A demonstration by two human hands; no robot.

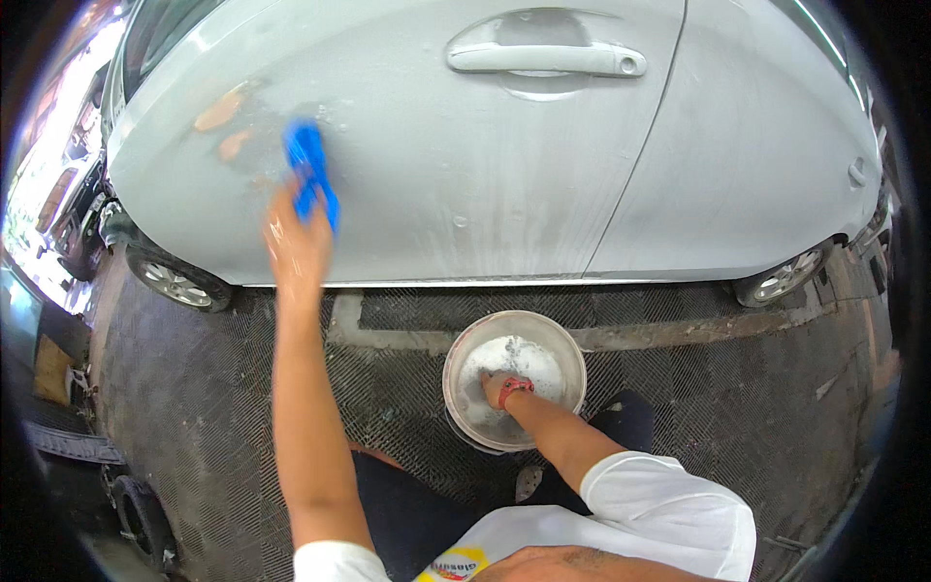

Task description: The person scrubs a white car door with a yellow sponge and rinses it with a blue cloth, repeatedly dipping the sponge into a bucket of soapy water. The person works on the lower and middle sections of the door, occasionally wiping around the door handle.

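Note:
Blurred by motion, my left hand [298, 233] grips a blue cloth or pad [311, 171] against the front part of a silver car's door [407, 182]. Ahead of it, to the left, orange-brown patches [220, 110] show on the dull, wet paint. My right hand [498, 385], with a red band at its wrist, reaches down into a round bucket [451, 375] of foamy, greyish water. Its fingers are partly under the surface, so whether they hold anything is hidden. The door handle [545, 58] is at the top, and wet streaks run down the door below it.
The bucket stands on a ribbed, dark floor [654, 407] between my legs and the car. A front wheel [178, 280] is at left and a rear wheel [785, 276] at right. A loose tyre [142, 520] lies at lower left. Other vehicles [73, 204] stand beyond the car at far left.

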